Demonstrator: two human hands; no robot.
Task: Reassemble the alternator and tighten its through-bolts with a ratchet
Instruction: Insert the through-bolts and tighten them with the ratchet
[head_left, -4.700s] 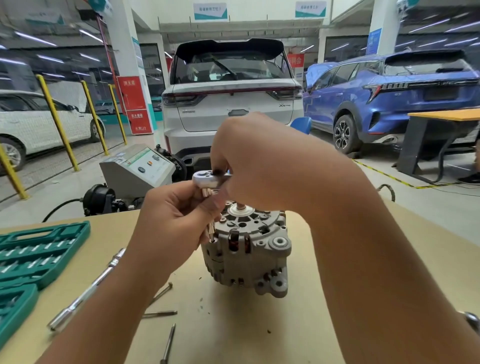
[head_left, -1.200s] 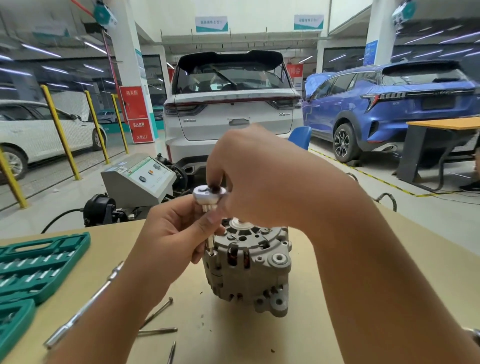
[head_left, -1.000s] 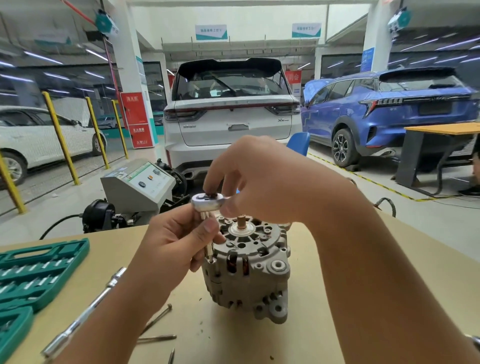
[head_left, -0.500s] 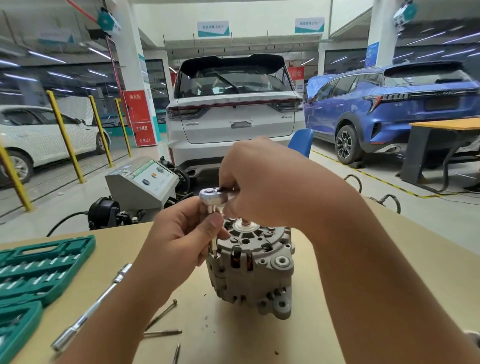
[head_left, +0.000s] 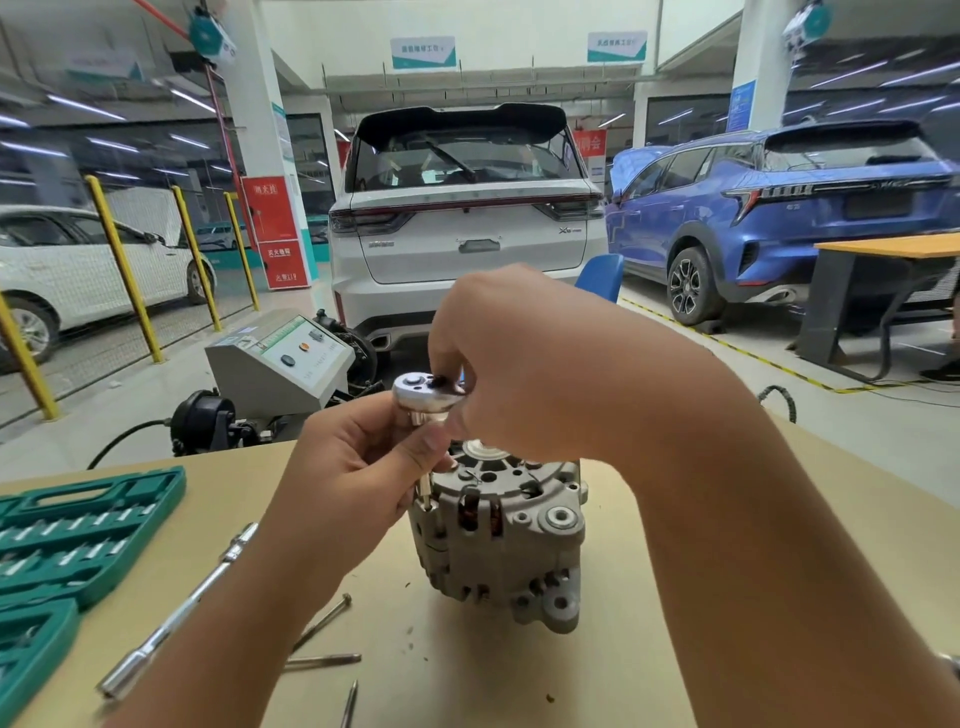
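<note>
Now both hands (head_left: 524, 358) grip the ratchet (head_left: 427, 391), its extension pointing straight down into the alternator (head_left: 509, 540)

Two bare forearms are showing in the head view, with no sleeve covering either one as far as the frame's lower edge. The left hand (head_left: 358, 473) is wearing no glove and no ring that can be made out. The right hand (head_left: 540, 364) is likewise ungloved. At the frame's lower right edge, a small metallic object (head_left: 951, 665) is peeking in beside the right forearm; what it is cannot be told.
</note>
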